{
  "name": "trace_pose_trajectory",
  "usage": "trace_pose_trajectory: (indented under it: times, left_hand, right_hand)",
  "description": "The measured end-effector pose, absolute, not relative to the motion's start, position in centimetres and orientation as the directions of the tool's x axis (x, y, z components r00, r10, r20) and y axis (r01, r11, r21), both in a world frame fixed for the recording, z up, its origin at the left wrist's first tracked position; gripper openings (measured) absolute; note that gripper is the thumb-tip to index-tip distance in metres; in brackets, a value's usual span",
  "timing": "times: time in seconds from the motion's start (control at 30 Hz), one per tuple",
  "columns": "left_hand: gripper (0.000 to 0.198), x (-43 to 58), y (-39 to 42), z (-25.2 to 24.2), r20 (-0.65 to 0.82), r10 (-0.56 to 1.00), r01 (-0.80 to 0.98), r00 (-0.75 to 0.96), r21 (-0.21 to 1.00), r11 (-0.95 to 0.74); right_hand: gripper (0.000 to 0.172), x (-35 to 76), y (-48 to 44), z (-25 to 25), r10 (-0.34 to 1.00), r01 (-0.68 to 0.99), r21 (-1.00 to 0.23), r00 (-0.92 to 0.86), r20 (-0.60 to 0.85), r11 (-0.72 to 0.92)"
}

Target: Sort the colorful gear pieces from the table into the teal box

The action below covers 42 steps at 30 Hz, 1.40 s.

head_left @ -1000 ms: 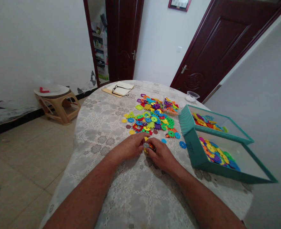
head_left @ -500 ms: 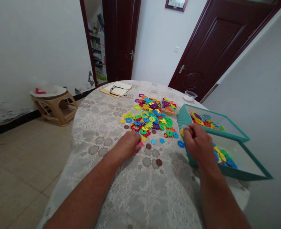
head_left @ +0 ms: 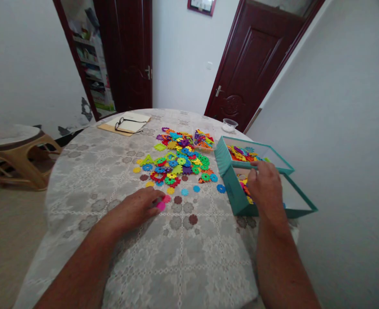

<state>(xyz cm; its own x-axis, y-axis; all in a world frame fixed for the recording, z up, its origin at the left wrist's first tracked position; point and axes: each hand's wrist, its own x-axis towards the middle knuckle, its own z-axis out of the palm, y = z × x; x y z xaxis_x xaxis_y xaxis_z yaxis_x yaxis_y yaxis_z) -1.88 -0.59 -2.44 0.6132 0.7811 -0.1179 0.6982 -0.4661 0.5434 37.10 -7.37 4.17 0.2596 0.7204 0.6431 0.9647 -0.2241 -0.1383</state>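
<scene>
My left hand (head_left: 141, 207) rests low over the table, thumb and fingers apart, fingertips beside two pink discs (head_left: 161, 206). Over the nearer compartment of a teal box (head_left: 246, 199) is my right hand (head_left: 267, 185), its fingers loosely spread and pointing down, with no piece visible in them. Colourful toothed plastic discs (head_left: 242, 182) lie below it, partly hidden by the hand. A large heap of snowflake discs (head_left: 181, 161) in many colours spreads across the table beyond my left hand. Several brown discs (head_left: 178, 200) and blue discs (head_left: 184, 192) lie loose in front of the heap.
The box's farther compartment (head_left: 273, 154) also holds discs. Behind the heap stands a clear tub (head_left: 204, 148) of pieces. Glasses (head_left: 128, 124) lie on a notebook (head_left: 107, 127) at the far left, and a small clear bowl (head_left: 230, 124) stands at the back. A stool (head_left: 25, 159) is left of the table.
My right hand has moved over the box's nearer compartment; the yellow and white pieces no longer show in its fingers. My left hand has drawn back slightly from the heap. The view has turned right.
</scene>
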Motion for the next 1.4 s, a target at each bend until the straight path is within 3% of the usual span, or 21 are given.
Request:
trace_pose_trajectory:
  times: [0.1, 0.17, 0.33, 0.5, 0.7, 0.83, 0.9, 0.97, 1.03, 1.13, 1.2, 1.27, 1.4]
  left_hand:
    - [0.034, -1.5, -0.3, -3.1, -0.095, 0.8, 0.719, 0.593, 0.509, -0.473]
    - [0.033, -1.2, -0.2, -3.2, -0.084, 0.811, 0.739, 0.579, 0.474, -0.479]
    - [0.035, -0.1, -0.6, -2.6, -0.034, 0.809, 0.753, 0.587, 0.392, -0.529]
    - [0.038, 0.4, -1.0, -1.9, -0.06, 0.796, 0.754, 0.602, 0.37, -0.542]
    - [0.036, 0.3, -1.0, -2.5, -0.021, 0.802, 0.748, 0.597, 0.377, -0.547]
    - [0.032, 0.5, -1.1, -2.5, -0.019, 0.807, 0.754, 0.59, 0.371, -0.542]
    - [0.032, 0.5, -1.3, -2.4, -0.012, 0.807, 0.755, 0.59, 0.362, -0.546]
    - [0.035, 0.5, -1.4, -2.3, -0.008, 0.809, 0.757, 0.587, 0.359, -0.546]
    - [0.041, 0.6, -1.4, -2.3, -0.016, 0.815, 0.763, 0.58, 0.363, -0.536]
    - [0.048, 0.6, -1.5, -2.4, -0.027, 0.823, 0.77, 0.567, 0.373, -0.518]
    - [0.048, 0.7, -1.6, -2.3, -0.028, 0.825, 0.771, 0.564, 0.376, -0.514]
    - [0.047, 0.8, -1.7, -2.2, -0.033, 0.828, 0.775, 0.56, 0.374, -0.509]
    - [0.056, 0.9, -1.8, -2.2, -0.002, 0.828, 0.769, 0.561, 0.371, -0.52]
  right_hand:
    - [0.031, 32.8, -6.4, 2.7, 0.821, 0.975, -0.214, 0.075, 0.566, 0.058]
    - [0.037, 30.1, -5.6, 0.8, 0.893, 0.965, -0.234, 0.0, 0.45, 0.118]
    - [0.055, 27.7, -3.5, -3.7, 0.952, 0.962, -0.231, 0.198, 0.234, -0.143]
    - [0.056, 27.9, -2.7, -5.0, 0.938, 0.948, -0.219, 0.277, 0.207, -0.232]
    - [0.051, 25.3, -4.0, -5.7, 0.969, 0.955, -0.293, 0.018, 0.248, 0.058]
    - [0.052, 24.1, -4.4, -5.3, 0.915, 0.837, -0.415, -0.224, 0.336, 0.358]
    - [0.052, 24.5, -4.3, -4.7, 0.886, 0.781, -0.454, -0.265, 0.38, 0.429]
    - [0.051, 25.6, -4.2, -4.1, 0.892, 0.815, -0.434, -0.209, 0.4, 0.385]
    - [0.043, 26.9, -4.2, -3.6, 0.929, 0.915, -0.331, -0.107, 0.355, 0.231]
    - [0.026, 28.4, -4.6, -2.9, 0.984, 0.994, -0.109, 0.04, 0.174, -0.021]
    - [0.021, 28.5, -4.9, -2.6, 0.994, 0.996, -0.052, 0.076, 0.08, -0.072]
    - [0.018, 27.9, -5.1, -2.4, 0.999, 0.994, -0.105, 0.029, 0.044, -0.024]
    - [0.017, 26.0, -5.1, -2.7, 0.973, 0.902, -0.365, -0.21, 0.097, 0.231]
